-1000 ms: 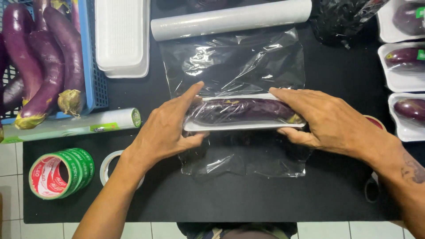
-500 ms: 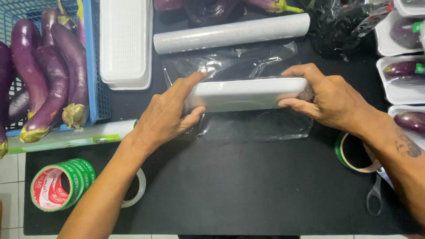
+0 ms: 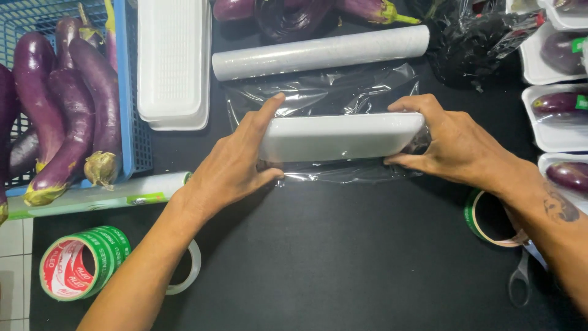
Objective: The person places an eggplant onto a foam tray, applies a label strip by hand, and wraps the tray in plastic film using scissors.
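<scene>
Fingers of left hand [image 3: 236, 165] and right hand [image 3: 456, 147] gripping white tray [image 3: 340, 136] ends

Three tape rolls [image 3: 84, 262], two film rolls [image 3: 320, 52]

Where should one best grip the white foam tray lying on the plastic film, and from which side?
Judging by its shape, grip the tray at its two short ends, coming in from left and right. It is long and narrow, lying sideways on the film. The left hand and right hand clasp it there.
</scene>
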